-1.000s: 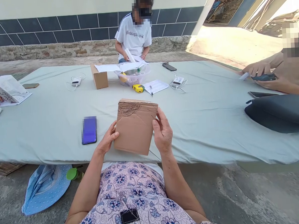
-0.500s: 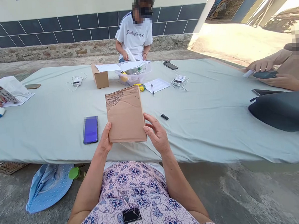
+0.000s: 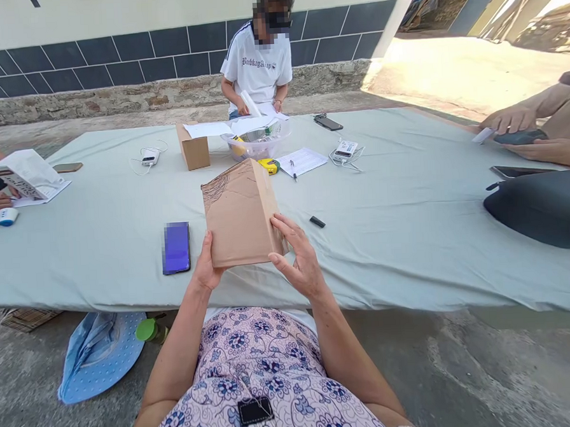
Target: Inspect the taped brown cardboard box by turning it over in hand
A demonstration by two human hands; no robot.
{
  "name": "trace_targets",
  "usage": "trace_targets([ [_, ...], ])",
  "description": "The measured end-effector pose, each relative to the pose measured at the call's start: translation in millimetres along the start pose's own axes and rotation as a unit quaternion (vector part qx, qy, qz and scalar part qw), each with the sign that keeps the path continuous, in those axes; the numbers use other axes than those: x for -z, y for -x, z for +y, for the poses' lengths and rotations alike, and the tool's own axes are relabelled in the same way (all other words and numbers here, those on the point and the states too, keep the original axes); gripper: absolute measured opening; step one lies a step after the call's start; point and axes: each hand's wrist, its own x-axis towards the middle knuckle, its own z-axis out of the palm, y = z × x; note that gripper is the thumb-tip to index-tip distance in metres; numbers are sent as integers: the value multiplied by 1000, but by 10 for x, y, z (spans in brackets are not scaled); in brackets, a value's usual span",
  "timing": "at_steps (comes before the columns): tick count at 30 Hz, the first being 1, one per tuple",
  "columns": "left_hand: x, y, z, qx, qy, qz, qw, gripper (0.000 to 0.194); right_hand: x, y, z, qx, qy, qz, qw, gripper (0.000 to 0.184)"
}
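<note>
A brown cardboard box (image 3: 238, 222) is held above the near part of the table, with dark scribbled lines at its upper left corner. My left hand (image 3: 208, 265) grips its lower left edge, thumb in front and fingers hidden behind. On the other side, my right hand (image 3: 301, 257) has its fingers against the right side face and its thumb by the lower front corner. A phone with a purple-blue screen (image 3: 176, 248) lies left of the box, and a small black object (image 3: 316, 222) lies to the right.
Beyond the box are a plastic basin (image 3: 248, 150), another cardboard box (image 3: 195, 152), a yellow tape measure (image 3: 270, 166), a pen (image 3: 293, 169) on paper and two white cabled devices. A dark bag (image 3: 543, 209) rests at right. Several people sit around the cloth-covered table (image 3: 401, 233).
The box has turned so its right side face now shows. My right hand's fingers have shifted onto that face. My left hand keeps its hold.
</note>
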Motion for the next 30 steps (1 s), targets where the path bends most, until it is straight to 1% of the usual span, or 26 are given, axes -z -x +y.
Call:
trace_targets([
  [3,-23,-30,-34,-14,-9,13,1000,52,15,7,-39,18,30,8,999,62],
  [6,-33,-49,-56,-55,-30,3,998,45,31,19,-71,29,49,15,998,60],
  [8,-32,-56,-70,-75,-43,-5,996,45,39,28,-78,29,55,13,998,60],
  [13,-39,-69,-109,-84,-75,-5,994,49,31,44,-47,36,69,13,997,59],
  [15,-42,-70,-111,-92,-96,-7,991,47,8,46,-31,36,78,13,996,58],
  [17,-41,-60,-100,-102,-121,9,987,43,-23,47,-22,36,84,10,996,58],
  [19,-34,-34,-80,-106,-142,39,983,49,-61,46,-25,38,88,9,995,58],
  [21,-34,9,-55,-117,-154,63,979,65,-99,44,-39,43,92,8,995,58],
  [23,-62,63,-20,-154,-168,77,971,76,-131,42,-53,49,98,2,994,59],
  [25,-138,139,37,-218,-195,92,952,73,-148,39,-59,54,105,0,993,58],
  [27,-259,270,119,-291,-217,93,927,59,-152,35,-51,55,109,5,993,58],
  [28,-325,375,168,-329,-218,87,915,50,-150,33,-44,55,109,9,992,58],
  [30,-429,695,265,-403,-204,57,891,29,-145,28,-28,56,110,14,992,57],
])
